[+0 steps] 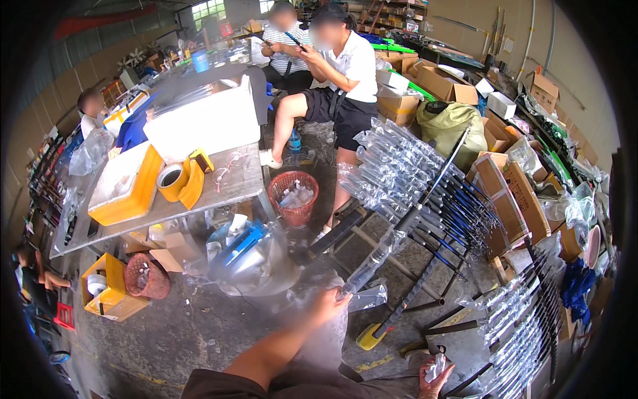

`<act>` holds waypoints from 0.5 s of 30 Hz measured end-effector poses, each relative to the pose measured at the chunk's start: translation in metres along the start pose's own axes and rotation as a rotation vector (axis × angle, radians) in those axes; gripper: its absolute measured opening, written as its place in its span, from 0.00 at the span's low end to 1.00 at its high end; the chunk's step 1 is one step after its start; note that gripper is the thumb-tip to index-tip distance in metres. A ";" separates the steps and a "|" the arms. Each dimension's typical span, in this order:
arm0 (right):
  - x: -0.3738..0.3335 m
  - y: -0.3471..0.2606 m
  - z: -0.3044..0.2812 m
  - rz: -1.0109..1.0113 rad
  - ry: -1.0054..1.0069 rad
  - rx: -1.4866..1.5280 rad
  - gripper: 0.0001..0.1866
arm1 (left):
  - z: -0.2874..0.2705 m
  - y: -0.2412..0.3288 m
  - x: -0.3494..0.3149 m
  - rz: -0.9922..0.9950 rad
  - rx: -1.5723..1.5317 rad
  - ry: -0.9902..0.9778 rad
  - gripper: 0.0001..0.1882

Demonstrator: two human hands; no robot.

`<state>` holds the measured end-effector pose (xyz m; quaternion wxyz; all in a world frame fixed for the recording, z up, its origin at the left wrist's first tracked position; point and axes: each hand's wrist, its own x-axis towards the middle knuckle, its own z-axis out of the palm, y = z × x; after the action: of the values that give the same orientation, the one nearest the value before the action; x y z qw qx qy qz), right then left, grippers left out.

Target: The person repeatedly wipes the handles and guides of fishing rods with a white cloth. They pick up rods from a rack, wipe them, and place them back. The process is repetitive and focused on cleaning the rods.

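Observation:
My left hand (327,306) is closed round the lower end of a clear plastic sleeve (372,265). The sleeve slants up and away to the right, in line with a long dark rod (438,174); whether the rod's end lies inside it I cannot tell. A loose flap of clear plastic (369,298) sticks out beside my fingers. Low at the right, my right hand (438,382) has its fingers curled round a crumpled whitish piece of plastic or paper (435,366). Several thin dark rods (468,216), fishing rods by their look, lie beyond, many of them ending in clear sleeves (392,169).
More sleeved rods (518,332) lie at my right. A metal frame (372,243) supports the rods ahead. A red basket (292,199) and a table (246,176) with tape and foam boxes stand left. Two people sit beyond; cardboard boxes (435,83) pile up at right.

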<state>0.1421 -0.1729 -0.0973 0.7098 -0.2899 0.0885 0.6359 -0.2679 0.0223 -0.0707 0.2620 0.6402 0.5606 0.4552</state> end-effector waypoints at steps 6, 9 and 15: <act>0.008 -0.011 -0.013 -0.015 -0.024 -0.007 0.28 | -0.013 0.014 0.002 -0.168 -0.013 0.008 0.11; 0.008 -0.010 -0.011 -0.002 -0.015 0.006 0.28 | -0.013 0.011 0.001 -0.159 0.085 -0.004 0.12; 0.013 -0.011 -0.012 -0.022 -0.002 0.032 0.29 | 0.000 -0.011 -0.004 -0.186 0.137 -0.053 0.11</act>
<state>0.1581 -0.1686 -0.1098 0.7214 -0.2787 0.0949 0.6268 -0.2728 0.0205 -0.0811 0.2732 0.6138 0.6402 0.3725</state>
